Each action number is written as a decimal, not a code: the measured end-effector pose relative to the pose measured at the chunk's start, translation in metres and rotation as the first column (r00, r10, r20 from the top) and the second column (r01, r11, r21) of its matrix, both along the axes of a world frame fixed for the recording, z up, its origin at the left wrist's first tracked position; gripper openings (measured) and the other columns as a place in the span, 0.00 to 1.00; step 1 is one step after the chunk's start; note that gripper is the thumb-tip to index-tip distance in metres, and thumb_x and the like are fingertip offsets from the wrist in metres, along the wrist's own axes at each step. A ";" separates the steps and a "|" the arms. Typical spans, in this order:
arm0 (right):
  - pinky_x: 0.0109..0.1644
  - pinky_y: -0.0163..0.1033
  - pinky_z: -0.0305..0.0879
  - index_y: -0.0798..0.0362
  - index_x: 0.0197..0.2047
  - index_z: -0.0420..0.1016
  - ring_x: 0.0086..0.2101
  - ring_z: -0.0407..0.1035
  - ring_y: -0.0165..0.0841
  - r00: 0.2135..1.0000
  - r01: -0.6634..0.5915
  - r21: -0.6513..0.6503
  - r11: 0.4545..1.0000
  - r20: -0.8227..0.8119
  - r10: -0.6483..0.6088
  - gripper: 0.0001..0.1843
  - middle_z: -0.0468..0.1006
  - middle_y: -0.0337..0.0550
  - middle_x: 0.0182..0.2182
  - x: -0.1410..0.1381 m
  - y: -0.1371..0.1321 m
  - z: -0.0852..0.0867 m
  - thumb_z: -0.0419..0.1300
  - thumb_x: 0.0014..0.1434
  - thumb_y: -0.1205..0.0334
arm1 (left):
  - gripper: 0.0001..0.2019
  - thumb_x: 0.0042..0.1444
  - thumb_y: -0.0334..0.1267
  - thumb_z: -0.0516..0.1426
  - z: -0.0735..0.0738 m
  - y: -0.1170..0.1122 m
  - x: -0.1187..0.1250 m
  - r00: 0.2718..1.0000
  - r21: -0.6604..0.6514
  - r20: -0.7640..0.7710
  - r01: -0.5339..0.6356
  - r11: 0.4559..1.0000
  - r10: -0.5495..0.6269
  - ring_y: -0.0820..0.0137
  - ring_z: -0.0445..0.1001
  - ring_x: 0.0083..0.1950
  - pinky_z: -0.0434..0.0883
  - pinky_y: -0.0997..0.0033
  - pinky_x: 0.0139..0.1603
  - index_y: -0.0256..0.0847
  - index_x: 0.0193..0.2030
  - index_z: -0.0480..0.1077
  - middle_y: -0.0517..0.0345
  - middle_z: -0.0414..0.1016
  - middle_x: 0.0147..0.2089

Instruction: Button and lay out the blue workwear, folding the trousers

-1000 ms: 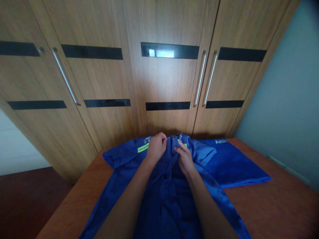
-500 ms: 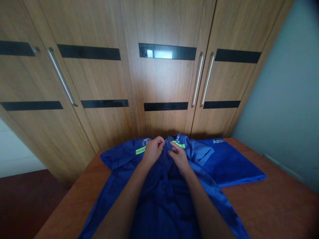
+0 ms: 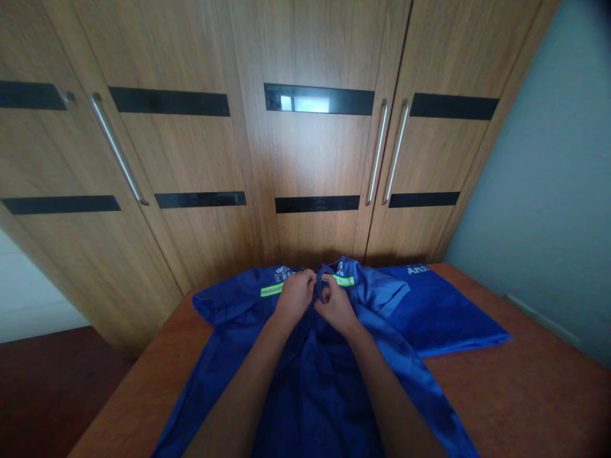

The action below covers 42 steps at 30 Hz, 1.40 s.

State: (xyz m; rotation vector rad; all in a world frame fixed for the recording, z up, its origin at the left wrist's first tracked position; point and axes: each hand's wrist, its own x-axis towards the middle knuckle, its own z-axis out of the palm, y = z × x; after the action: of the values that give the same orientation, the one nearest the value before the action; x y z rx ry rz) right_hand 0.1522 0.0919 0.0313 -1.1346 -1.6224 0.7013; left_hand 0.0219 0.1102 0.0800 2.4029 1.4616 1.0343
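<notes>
A blue work shirt (image 3: pixel 305 381) with a green reflective stripe lies spread, front up, on a brown wooden table (image 3: pixel 525 394). My left hand (image 3: pixel 296 296) and my right hand (image 3: pixel 334 304) meet at the top of the shirt's button placket, just below the collar. Both hands are closed, pinching the cloth on either side of the opening. Their fingertips almost touch each other. What lies between the fingers is too small to make out.
A second blue garment (image 3: pixel 443 312), folded flat with white lettering, lies to the right of the shirt. A wooden wardrobe (image 3: pixel 315 146) with long metal handles and dark strips stands right behind the table. A grey wall runs along the right.
My hands have drawn closer together at the collar end of the placket, the right hand moving up and left toward the left one. The shirt stays in place.
</notes>
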 end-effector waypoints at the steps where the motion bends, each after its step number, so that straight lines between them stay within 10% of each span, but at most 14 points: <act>1: 0.25 0.31 0.50 0.51 0.51 0.60 0.21 0.61 0.29 0.994 0.032 0.002 0.999 0.108 -0.033 0.28 0.62 0.26 0.18 0.000 -0.002 0.002 0.56 0.45 0.71 | 0.09 0.55 0.25 0.53 -0.001 -0.001 0.000 1.000 -0.005 -0.005 -0.003 1.000 0.003 0.67 0.74 0.33 0.63 0.72 0.34 0.40 0.32 0.72 0.55 0.77 0.30; 6: 0.30 0.36 0.53 0.51 0.53 0.59 0.29 0.72 0.37 0.842 0.157 0.018 0.987 0.521 -0.143 0.23 0.76 0.40 0.28 -0.001 -0.013 0.015 0.55 0.53 0.66 | 0.10 0.53 0.25 0.52 -0.003 -0.003 0.001 1.000 -0.039 0.008 -0.006 0.999 0.007 0.67 0.74 0.33 0.64 0.72 0.35 0.41 0.30 0.73 0.55 0.77 0.30; 12: 0.37 0.39 0.58 0.56 0.61 0.55 0.38 0.74 0.42 0.745 0.174 0.061 0.983 0.644 -0.172 0.29 0.80 0.52 0.39 -0.006 -0.022 0.024 0.54 0.56 0.66 | 0.05 0.52 0.31 0.55 -0.009 -0.003 0.004 0.988 -0.087 0.147 -0.030 0.996 0.043 0.67 0.75 0.32 0.66 0.71 0.34 0.41 0.30 0.72 0.57 0.77 0.28; 22: 0.33 0.34 0.60 0.53 0.60 0.59 0.28 0.70 0.32 0.958 0.007 0.024 1.000 0.286 -0.013 0.30 0.74 0.35 0.25 -0.003 -0.014 0.014 0.57 0.54 0.64 | 0.05 0.49 0.33 0.54 -0.028 0.009 0.004 0.831 -0.187 0.526 -0.096 0.978 0.182 0.68 0.76 0.32 0.70 0.71 0.34 0.39 0.28 0.72 0.58 0.77 0.28; 30: 0.33 0.34 0.62 0.50 0.56 0.68 0.26 0.67 0.30 0.986 0.051 0.098 0.994 0.156 -0.066 0.21 0.72 0.33 0.23 -0.002 -0.008 0.008 0.55 0.57 0.63 | 0.06 0.49 0.36 0.54 -0.039 0.007 0.004 0.697 -0.223 0.693 -0.035 0.974 0.184 0.71 0.75 0.30 0.70 0.75 0.30 0.38 0.31 0.72 0.59 0.77 0.28; 38: 0.41 0.36 0.62 0.48 0.40 0.75 0.34 0.70 0.34 0.956 0.204 0.122 0.971 0.190 -0.225 0.10 0.78 0.40 0.33 0.004 -0.008 0.013 0.53 0.61 0.60 | 0.04 0.47 0.31 0.55 -0.032 -0.005 0.008 0.761 -0.164 0.647 0.063 0.984 0.059 0.69 0.77 0.32 0.72 0.72 0.36 0.39 0.29 0.72 0.59 0.78 0.29; 42: 0.41 0.38 0.62 0.49 0.33 0.74 0.33 0.68 0.35 0.982 0.178 0.033 0.984 -0.064 -0.175 0.08 0.76 0.40 0.30 0.003 -0.005 0.011 0.55 0.57 0.57 | 0.04 0.48 0.31 0.55 -0.031 -0.010 0.005 0.802 -0.131 0.596 0.060 0.990 0.031 0.69 0.76 0.32 0.71 0.72 0.36 0.39 0.29 0.72 0.59 0.78 0.29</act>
State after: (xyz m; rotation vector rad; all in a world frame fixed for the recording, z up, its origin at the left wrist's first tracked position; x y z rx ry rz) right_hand 0.1555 0.0870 0.0420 -1.2009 -1.4581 0.5810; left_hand 0.0268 0.1007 0.0489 1.7340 1.2223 1.4512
